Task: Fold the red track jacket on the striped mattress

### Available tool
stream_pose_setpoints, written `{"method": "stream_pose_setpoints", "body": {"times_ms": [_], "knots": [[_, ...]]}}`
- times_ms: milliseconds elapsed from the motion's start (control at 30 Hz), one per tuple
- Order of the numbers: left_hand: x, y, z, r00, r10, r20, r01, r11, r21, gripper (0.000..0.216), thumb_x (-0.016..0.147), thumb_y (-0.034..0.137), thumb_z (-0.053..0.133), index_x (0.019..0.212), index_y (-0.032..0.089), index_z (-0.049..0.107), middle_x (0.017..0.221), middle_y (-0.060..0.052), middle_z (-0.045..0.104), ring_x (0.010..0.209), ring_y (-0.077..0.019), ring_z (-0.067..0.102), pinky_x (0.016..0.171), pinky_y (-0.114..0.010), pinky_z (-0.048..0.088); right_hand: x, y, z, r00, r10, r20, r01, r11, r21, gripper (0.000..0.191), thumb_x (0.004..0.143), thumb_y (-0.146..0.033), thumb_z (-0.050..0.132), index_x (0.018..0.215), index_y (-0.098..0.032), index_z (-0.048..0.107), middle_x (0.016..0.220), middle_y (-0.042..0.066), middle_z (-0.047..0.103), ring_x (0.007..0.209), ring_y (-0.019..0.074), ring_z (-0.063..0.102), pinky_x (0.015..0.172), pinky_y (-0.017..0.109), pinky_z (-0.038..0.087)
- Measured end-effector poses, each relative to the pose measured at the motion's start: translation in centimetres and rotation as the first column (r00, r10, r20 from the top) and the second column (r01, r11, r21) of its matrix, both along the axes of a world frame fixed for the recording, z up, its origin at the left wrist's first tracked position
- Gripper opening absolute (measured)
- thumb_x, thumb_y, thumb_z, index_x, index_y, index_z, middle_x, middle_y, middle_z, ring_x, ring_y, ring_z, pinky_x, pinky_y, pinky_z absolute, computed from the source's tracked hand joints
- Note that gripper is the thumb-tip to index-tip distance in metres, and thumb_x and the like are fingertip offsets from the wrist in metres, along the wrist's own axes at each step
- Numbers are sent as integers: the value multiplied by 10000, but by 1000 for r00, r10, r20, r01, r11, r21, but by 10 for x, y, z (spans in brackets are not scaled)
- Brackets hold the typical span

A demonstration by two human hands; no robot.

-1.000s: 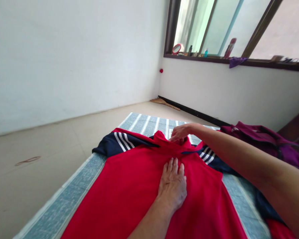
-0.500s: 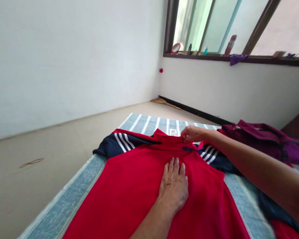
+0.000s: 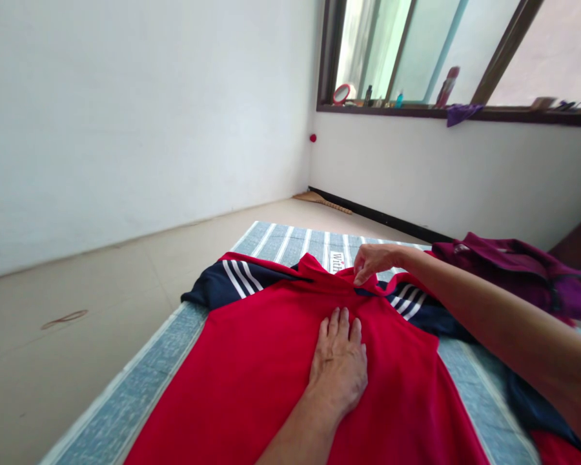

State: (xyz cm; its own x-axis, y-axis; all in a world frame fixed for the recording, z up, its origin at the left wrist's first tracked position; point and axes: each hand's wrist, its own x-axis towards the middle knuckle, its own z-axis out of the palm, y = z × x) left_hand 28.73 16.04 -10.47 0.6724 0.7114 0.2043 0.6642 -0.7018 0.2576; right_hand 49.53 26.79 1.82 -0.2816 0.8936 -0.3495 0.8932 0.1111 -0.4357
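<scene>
A red jacket (image 3: 252, 361) with navy, white-striped sleeves lies spread out on a blue-grey striped cloth (image 3: 121, 394). My left hand (image 3: 339, 355) rests flat on the upper middle of the red fabric, fingers stretched out. At the far end, my right hand (image 3: 370, 261) pinches the jacket's red collar (image 3: 322, 274) between thumb and fingers. The collar is bunched near that grip. My right forearm passes over the right sleeve (image 3: 411, 303) and hides part of it.
A purple-maroon bag or garment (image 3: 508, 265) lies to the right of the jacket. A brush-like wooden item (image 3: 322, 200) is on the floor by the wall. A thin loop of cord (image 3: 65, 318) lies on the left floor. Small items, including a round mirror (image 3: 341, 94), line the windowsill.
My right hand has turned its fingers downward at the collar, and the collar's edge has dipped and bunched there. My left hand stays flat in almost the same spot.
</scene>
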Motion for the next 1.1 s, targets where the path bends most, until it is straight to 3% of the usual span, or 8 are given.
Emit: {"method": "stream_pose_setpoints", "body": {"times_ms": [267, 367, 533, 667, 800, 1100], "knots": [[-1, -1, 1, 1000, 8, 7, -8, 1000, 12, 454, 938, 351, 327, 1335, 174, 459, 1446, -125, 364, 1355, -264, 269, 1090, -461, 275, 9, 2, -14, 994, -106, -42, 108, 992, 68, 186, 617, -346, 648, 643, -163, 659, 536, -31, 547, 535, 112, 481, 480, 211, 338], [-1, -1, 1, 1000, 3, -16, -3, 1000, -6, 456, 940, 351, 324, 1338, 172, 455, 1449, -130, 356, 1355, -272, 264, 1088, -468, 274, -1, 4, -13, 996, -86, -26, 88, 995, 56, 140, 601, -272, 638, 674, -163, 686, 519, -32, 549, 524, 117, 485, 481, 213, 335], [1, -1, -1, 1000, 10, -22, -11, 1000, -3, 452, 934, 346, 342, 1336, 175, 456, 1447, -125, 363, 1354, -275, 265, 1096, -465, 264, -31, 9, -3, 998, -41, -44, 46, 993, 112, 221, 620, -216, 598, 799, -186, 723, 623, -37, 596, 622, 126, 512, 540, 205, 348], [2, 0, -6, 1000, 17, -6, -16, 999, 46, 447, 923, 340, 375, 1326, 171, 466, 1430, -130, 391, 1341, -279, 296, 1088, -464, 289, -53, 15, -3, 998, -23, -62, 29, 995, 95, 176, 686, -276, 573, 712, -172, 713, 602, -39, 572, 620, 122, 497, 549, 211, 345], [1, 1, -10, 1000, 4, 13, -5, 995, 96, 441, 920, 339, 379, 1314, 167, 480, 1410, -135, 420, 1326, -284, 327, 1073, -463, 318, -63, 20, -12, 996, -36, -82, 41, 998, 52, 165, 634, -305, 660, 715, -172, 715, 623, -42, 594, 644, 122, 509, 580, 202, 362], [2, -1, -4, 1000, 5, -12, -4, 999, 33, 449, 924, 339, 365, 1327, 167, 462, 1434, -136, 382, 1345, -281, 287, 1086, -467, 283, -69, 13, -23, 987, -85, -136, 102, 987, 124, 99, 634, -198, 539, 565, -177, 606, 504, -66, 433, 544, 91, 417, 505, 199, 310]]}}
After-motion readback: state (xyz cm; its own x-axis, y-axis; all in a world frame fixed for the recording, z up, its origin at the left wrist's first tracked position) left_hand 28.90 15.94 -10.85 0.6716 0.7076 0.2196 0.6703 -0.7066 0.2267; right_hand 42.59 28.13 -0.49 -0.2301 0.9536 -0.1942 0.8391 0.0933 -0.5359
